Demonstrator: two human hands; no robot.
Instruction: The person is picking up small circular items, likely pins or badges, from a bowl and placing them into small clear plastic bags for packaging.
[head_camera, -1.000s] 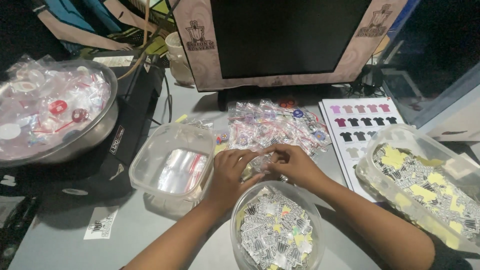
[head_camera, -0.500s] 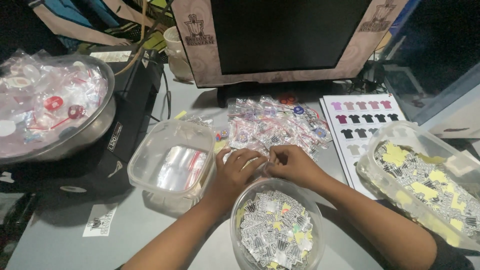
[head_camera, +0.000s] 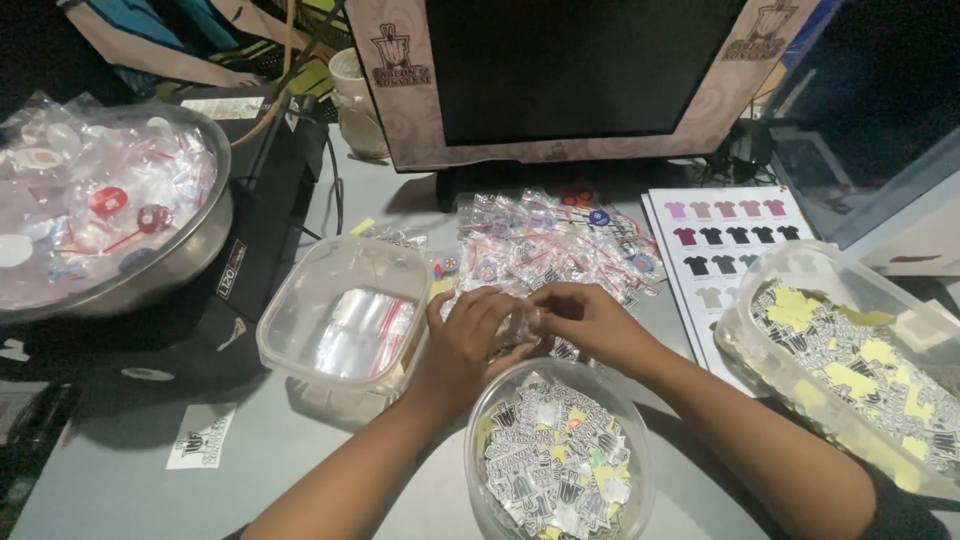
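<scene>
My left hand (head_camera: 468, 338) and my right hand (head_camera: 588, 318) meet over the table just beyond a round clear tub of black-and-white stickers (head_camera: 556, 465). Both pinch one small clear plastic bag (head_camera: 524, 325) between their fingertips. Right behind the hands lies a heap of small filled clear bags with red zip strips (head_camera: 545, 245). To the left of my left hand stands a square clear tub of empty zip bags (head_camera: 345, 318).
A metal bowl full of bagged items (head_camera: 105, 205) sits far left on a black device (head_camera: 265, 215). A large clear tub of stickers (head_camera: 850, 365) and a sheet of printed shirt shapes (head_camera: 730, 235) are at right. A monitor (head_camera: 570, 70) stands behind.
Both hands stay together on the small bag, fingers shifting slightly. The view has tilted a little; nothing else has moved.
</scene>
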